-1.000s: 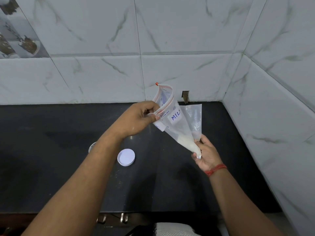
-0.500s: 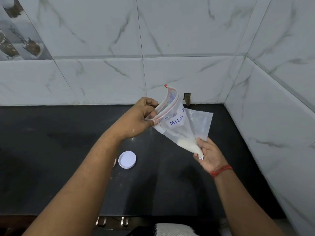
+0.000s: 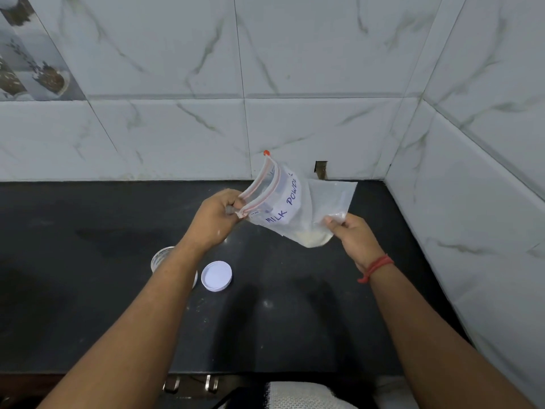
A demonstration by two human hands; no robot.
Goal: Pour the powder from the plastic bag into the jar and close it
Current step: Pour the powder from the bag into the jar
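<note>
A plastic bag (image 3: 298, 205) is held above the counter (image 3: 88, 305) between left hand (image 3: 216, 216) and right hand (image 3: 352, 234), with the jar (image 3: 160, 258) and lid (image 3: 216, 276) side by side below the left forearm

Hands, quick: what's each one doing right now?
Left hand: closed, pinching the plastic bag at its zip end.
Right hand: closed, holding the bag's bottom corner.

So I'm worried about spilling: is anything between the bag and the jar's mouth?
Yes: the left forearm lies across the jar, hiding most of its mouth. The bag is held up to the right, and the lid is already off.
</note>
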